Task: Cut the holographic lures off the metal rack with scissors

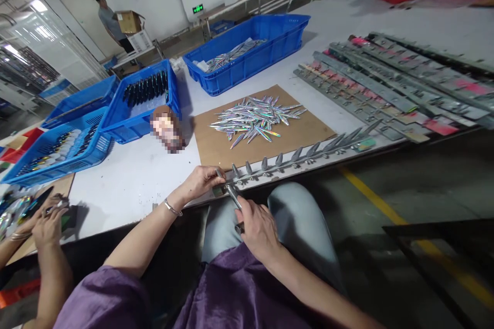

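Note:
My left hand (199,183) pinches a small grey lure-shaped piece at the left end of a metal bar (257,176) lying along the table's front edge. Several grey leaf-shaped pieces (280,159) stand upright in a row on that bar, each beside a small screw-like fitting. Wrapped around a shiny metal hand tool (233,196) with a rod-like shaft, my right hand (260,229) sits low, over my lap. The tool's head meets the bar's left end, close to my left fingertips. Behind the bar, a pile of silvery iridescent lure bodies (252,115) rests on brown cardboard (210,148).
Several metal bars (370,82) with fittings lie side by side at right. A large blue bin (247,69) holds silvery pieces; another blue bin (133,126) holds dark lures. At left, a co-worker's hands (48,223) handle something. Further back, a person (109,20) stands near a carton (129,21).

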`<action>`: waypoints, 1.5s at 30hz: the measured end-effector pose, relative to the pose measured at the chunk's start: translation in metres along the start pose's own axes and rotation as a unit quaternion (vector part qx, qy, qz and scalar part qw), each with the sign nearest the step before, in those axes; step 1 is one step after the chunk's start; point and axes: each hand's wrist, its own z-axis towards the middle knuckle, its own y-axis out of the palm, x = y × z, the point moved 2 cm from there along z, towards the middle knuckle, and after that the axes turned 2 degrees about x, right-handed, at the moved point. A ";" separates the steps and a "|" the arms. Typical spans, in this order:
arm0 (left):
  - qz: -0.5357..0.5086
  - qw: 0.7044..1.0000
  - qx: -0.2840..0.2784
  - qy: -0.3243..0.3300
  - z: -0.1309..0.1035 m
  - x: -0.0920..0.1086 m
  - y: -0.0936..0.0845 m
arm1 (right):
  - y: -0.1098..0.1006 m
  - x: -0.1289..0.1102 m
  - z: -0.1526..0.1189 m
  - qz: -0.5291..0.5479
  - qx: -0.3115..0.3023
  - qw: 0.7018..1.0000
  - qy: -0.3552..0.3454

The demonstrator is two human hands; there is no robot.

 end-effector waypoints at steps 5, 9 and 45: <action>-0.008 1.000 0.005 0.002 -0.001 0.002 0.000 | 0.019 0.005 -0.004 0.023 -0.009 0.999 0.031; -0.009 1.000 0.012 -0.001 -0.002 0.000 0.001 | 0.024 0.009 0.001 0.091 -0.061 0.992 0.065; -0.047 0.994 0.022 -0.095 -0.004 -0.007 0.019 | 0.030 0.025 0.012 0.551 -0.133 0.778 0.273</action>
